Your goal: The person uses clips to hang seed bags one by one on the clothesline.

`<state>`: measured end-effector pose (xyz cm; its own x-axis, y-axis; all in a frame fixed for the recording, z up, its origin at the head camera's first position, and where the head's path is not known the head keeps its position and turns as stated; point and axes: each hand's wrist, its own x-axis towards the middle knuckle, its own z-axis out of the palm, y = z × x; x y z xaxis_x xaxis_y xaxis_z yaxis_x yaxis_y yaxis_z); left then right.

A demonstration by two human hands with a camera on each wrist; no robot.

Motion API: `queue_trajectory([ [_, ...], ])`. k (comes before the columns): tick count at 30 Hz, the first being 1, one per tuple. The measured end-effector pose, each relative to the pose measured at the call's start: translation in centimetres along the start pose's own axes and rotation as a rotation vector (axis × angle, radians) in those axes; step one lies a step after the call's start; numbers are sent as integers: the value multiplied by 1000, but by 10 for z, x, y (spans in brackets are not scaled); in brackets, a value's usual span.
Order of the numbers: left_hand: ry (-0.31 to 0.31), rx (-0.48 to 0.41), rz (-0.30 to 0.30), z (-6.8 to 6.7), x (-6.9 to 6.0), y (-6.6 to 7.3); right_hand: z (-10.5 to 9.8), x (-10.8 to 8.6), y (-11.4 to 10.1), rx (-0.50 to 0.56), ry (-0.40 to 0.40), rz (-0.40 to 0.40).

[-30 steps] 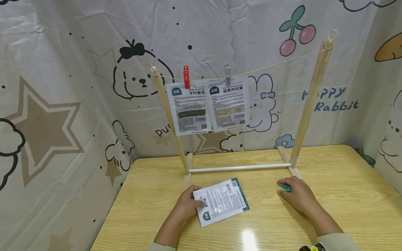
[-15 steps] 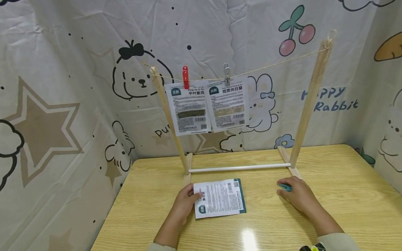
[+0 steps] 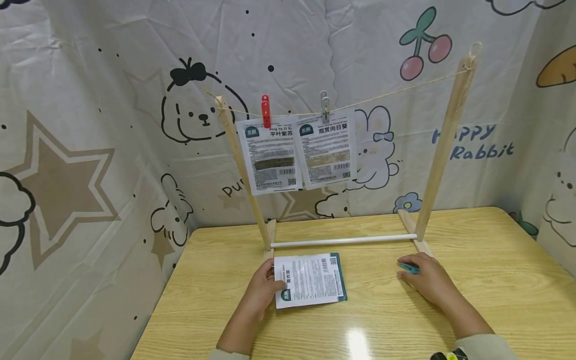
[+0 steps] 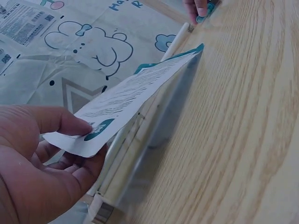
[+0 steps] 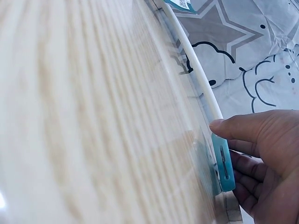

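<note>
My left hand grips the left end of a white printed seed packet with a teal edge, thumb on top and fingers beneath. In the left wrist view the packet slants, raised above the table at the held end. By the right foot of a wooden stand, my right hand holds a teal clothespin between thumb and fingers. The right wrist view shows that clothespin low beside the tabletop. Two similar packets hang from a string, one under a red clothespin, the other under a grey clothespin.
Two wooden posts, left and right, hold up the string. A white rod joins their feet on the wooden table. Behind hangs a patterned cloth. A dark object with yellow shows at the right sleeve.
The packet in my left hand has turned from a tilt to nearly level and shifted slightly left. My right hand has stayed nearly still with the teal clothespin.
</note>
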<state>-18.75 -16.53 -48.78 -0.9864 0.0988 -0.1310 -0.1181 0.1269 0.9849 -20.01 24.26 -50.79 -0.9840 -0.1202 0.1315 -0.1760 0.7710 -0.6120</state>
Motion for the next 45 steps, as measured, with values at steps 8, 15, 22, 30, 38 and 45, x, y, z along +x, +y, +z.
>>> queue_trajectory([
  [8, 58, 12, 6, 1, 0, 9, -1, 1, -1, 1, -1, -9],
  [15, 108, -33, 20, 3, 0, 16, -5, 1, -3, 12, -3, -5],
  [22, 99, -84, 46, 2, -1, 18, -6, 1, -4, 16, -7, -3],
  [30, 110, -95, 41, 2, -3, 20, -7, -1, -4, 42, -15, 11],
  [38, 116, -103, 44, 1, -5, 21, -6, -1, -6, 72, -11, 10],
  [45, 159, -160, 54, 1, -4, 22, -4, 0, -7, 93, 21, -1],
])
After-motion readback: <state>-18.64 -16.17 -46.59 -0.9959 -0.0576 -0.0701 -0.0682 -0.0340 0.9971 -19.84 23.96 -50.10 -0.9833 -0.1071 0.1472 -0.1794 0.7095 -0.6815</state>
